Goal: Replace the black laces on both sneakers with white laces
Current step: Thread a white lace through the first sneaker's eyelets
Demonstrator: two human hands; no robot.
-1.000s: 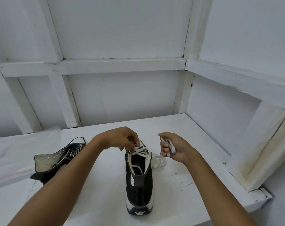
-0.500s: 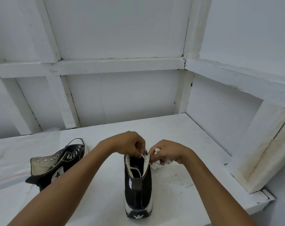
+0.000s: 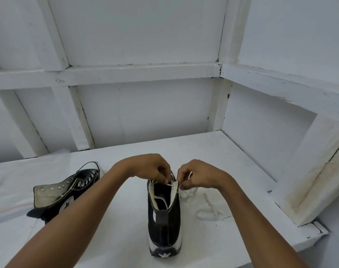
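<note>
Black high-top sneaker [image 3: 163, 225] stands on the table [image 3: 126, 238], heel toward us, toe and long axis pointing straight away. Our left hand [image 3: 149, 167] and right hand [image 3: 199, 176] meet over its collar, curled fingers pinching the white lace [image 3: 207, 213] at the top eyelets.

White-painted table [image 3: 110, 246], white panelled walls [image 3: 145, 113] with wooden battens [image 3: 141, 73]

Bare makeshift work booth, exact kind unclear. White-painted panel walls [image 3: 145, 115] braced by rough timber rail [image 3: 141, 73] and posts [image 3: 221, 105]; paint cracked at joints. White tabletop [image 3: 184, 147] scuffed, speckled. Stained board [image 3: 310, 171] at right edge.
</note>
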